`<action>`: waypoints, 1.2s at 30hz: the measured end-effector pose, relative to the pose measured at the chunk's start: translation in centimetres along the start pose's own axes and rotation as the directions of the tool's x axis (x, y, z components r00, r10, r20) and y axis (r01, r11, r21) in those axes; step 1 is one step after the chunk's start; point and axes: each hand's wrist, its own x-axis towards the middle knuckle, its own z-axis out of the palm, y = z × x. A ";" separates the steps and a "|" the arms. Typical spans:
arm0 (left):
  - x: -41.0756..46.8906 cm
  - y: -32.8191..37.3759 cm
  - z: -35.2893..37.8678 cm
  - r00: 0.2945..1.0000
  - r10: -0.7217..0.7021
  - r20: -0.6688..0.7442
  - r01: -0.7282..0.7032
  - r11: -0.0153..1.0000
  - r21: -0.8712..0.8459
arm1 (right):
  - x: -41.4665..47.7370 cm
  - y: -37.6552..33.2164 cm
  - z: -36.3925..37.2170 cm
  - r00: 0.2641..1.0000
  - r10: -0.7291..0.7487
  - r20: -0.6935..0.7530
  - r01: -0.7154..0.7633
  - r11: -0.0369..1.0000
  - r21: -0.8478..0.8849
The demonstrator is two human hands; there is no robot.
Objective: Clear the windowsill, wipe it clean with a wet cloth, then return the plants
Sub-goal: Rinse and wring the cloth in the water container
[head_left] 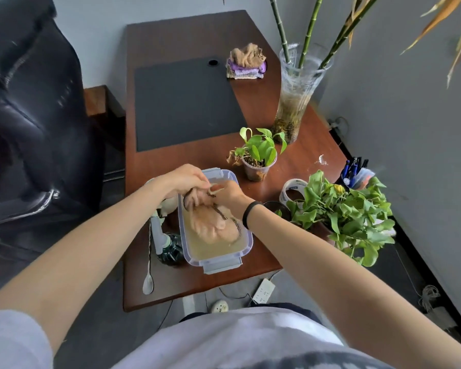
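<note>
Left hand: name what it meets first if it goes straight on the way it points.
The left hand would probably reach the small leafy plant in a clear plastic cup; depth is unclear.

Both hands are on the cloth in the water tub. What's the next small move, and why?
Probably lift the cloth and wring it over the tub: the left hand and right hand grip its far end, and most of it lies in the water.
</note>
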 end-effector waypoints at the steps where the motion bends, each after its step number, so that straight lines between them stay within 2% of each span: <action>1: -0.4 0.2 -0.2 1.000 -0.009 -0.015 0.009 1.000 -0.019 | 0.4 -0.3 -0.5 1.000 -0.018 -0.016 0.018 0.999 -0.029; 4: -1.8 1.0 -0.7 0.997 -0.016 -0.072 0.011 0.997 -0.078 | 0.4 -1.9 -2.8 0.998 -0.052 0.021 0.054 0.993 -0.106; 7: -3.2 1.7 -1.0 0.978 0.012 -0.208 -0.031 0.996 -0.088 | -1.4 -3.3 -4.8 0.990 -0.088 0.112 0.102 0.986 -0.131; 11: -4.2 2.1 -1.3 0.938 0.052 -0.343 -0.086 0.993 -0.085 | -2.3 -4.1 -5.1 0.988 -0.146 0.059 0.154 0.970 -0.188; 14: -5.4 2.5 -1.7 0.898 0.118 -0.423 -0.166 0.983 -0.079 | -2.7 -4.7 -5.6 0.974 -0.221 0.058 0.227 0.966 -0.127; 17: -6.1 2.3 -1.9 0.866 0.144 -0.479 -0.195 0.979 -0.058 | -3.1 -4.9 -5.9 0.947 -0.255 0.196 0.270 0.961 -0.057; 19: -6.3 2.1 -1.8 0.859 0.138 -0.494 -0.195 0.979 -0.065 | -3.3 -4.8 -6.1 0.927 -0.230 0.295 0.280 0.950 -0.138; 21: -6.5 2.0 -1.6 0.861 0.139 -0.490 -0.199 0.977 -0.073 | -3.3 -4.6 -6.1 0.924 -0.215 0.315 0.285 0.939 -0.194; 24: -6.6 1.7 -1.1 0.859 0.127 -0.496 -0.176 0.983 -0.052 | -3.0 -4.5 -6.4 0.932 -0.202 0.300 0.256 0.954 -0.153; 32: -5.5 1.1 -0.2 0.840 0.100 -0.533 -0.163 0.984 -0.073 | -2.5 -3.9 -7.1 0.927 -0.103 0.360 0.055 0.989 0.140; 36: -5.1 1.1 -0.4 0.846 0.098 -0.524 -0.161 0.984 -0.075 | -2.2 -3.8 -7.4 0.908 -0.104 0.406 0.054 0.990 0.133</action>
